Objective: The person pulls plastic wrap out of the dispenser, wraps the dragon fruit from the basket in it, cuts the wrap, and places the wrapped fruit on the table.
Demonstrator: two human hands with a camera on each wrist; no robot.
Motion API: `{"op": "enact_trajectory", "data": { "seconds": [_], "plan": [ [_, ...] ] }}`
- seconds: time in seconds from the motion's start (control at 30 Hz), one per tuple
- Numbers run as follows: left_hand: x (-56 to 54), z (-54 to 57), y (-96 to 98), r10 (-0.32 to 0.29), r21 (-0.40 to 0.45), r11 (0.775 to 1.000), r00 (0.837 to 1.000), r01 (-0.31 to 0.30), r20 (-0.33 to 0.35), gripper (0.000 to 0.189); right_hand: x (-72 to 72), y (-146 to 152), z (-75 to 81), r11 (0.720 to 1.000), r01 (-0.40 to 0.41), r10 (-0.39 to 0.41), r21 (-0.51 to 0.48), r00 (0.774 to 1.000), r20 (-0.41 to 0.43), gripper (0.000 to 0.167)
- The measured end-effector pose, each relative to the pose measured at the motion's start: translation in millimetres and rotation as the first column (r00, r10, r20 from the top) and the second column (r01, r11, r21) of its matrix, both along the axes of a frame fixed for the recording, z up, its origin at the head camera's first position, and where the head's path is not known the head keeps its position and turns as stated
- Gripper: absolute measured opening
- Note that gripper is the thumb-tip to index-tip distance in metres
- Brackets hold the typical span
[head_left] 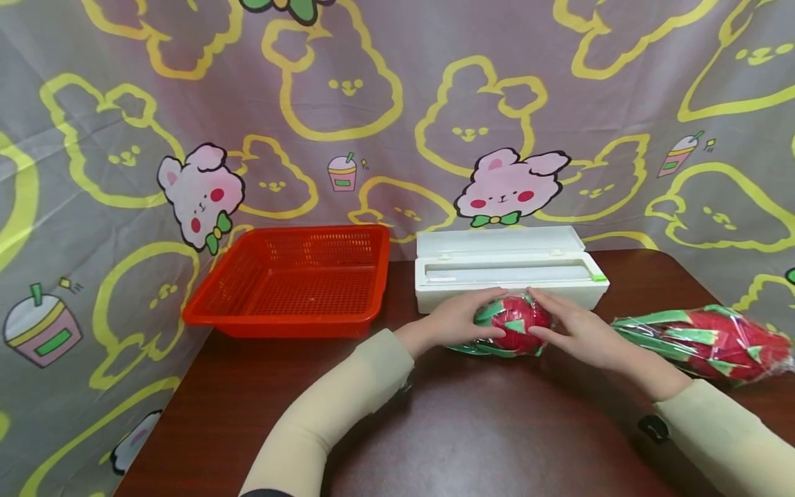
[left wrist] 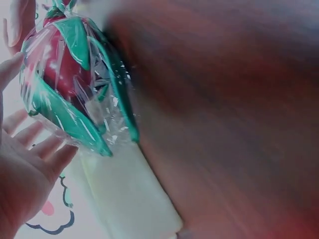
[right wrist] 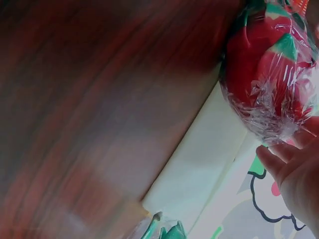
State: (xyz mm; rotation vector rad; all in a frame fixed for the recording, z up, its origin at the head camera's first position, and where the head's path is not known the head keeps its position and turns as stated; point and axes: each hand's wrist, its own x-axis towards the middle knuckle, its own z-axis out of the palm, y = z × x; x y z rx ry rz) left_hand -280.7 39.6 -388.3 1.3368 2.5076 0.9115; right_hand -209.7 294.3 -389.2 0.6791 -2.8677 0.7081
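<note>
A dragon fruit (head_left: 520,323), red with green scales and wrapped in clear cling film, is held between both hands just in front of the white box. My left hand (head_left: 456,319) grips its left side, thumb near, fingers at the far side. On the opposite side, my right hand (head_left: 577,328) holds it with thumb and fingers spread round it. Crinkled film covers the fruit (left wrist: 62,74) in the left wrist view. In the right wrist view the film is bunched at the end of the fruit (right wrist: 269,69), near the fingers (right wrist: 273,162).
A white cling film box (head_left: 509,297) with its lid raised stands behind the hands. At the right lies another film-wrapped dragon fruit (head_left: 714,342). A red plastic basket (head_left: 279,319) sits at the back left. A printed curtain (head_left: 397,103) hangs behind the brown table (head_left: 472,428).
</note>
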Motion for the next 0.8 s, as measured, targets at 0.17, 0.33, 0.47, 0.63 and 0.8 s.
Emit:
{"op": "enact_trajectory", "data": {
  "seconds": [0.17, 0.33, 0.47, 0.63, 0.8],
  "plan": [
    [-2.7, -2.5, 5.9, -0.084, 0.050, 0.995, 0.996, 0.083, 0.029, 0.077, -1.0, -1.2, -1.9, 0.999, -0.025, 0.024, -0.022, 0.999, -0.028, 0.073],
    [-3.9, -7.2, 6.0, -0.091, 0.062, 0.994, 0.995, 0.088, 0.039, 0.076, -1.0, -1.4, -4.5, 0.999, -0.030, 0.029, -0.025, 0.998, -0.047, 0.074],
    [-5.8, -7.4, 5.3, -0.089, 0.074, 0.994, 0.995, 0.086, 0.036, 0.075, -0.9, -0.6, -3.5, 0.999, -0.033, 0.033, -0.009, 0.998, -0.044, 0.078],
    [-8.6, -5.7, 5.2, -0.086, 0.071, 0.994, 0.996, 0.085, 0.016, 0.077, -0.4, -0.2, -2.5, 0.998, -0.033, 0.034, 0.052, 0.999, -0.016, 0.083],
    [-10.2, -7.0, 6.4, -0.100, 0.081, 0.992, 0.995, 0.098, 0.022, 0.079, 2.2, -0.6, -2.5, 0.998, -0.023, 0.021, 0.066, 0.999, 0.026, 0.085]
  ]
}}
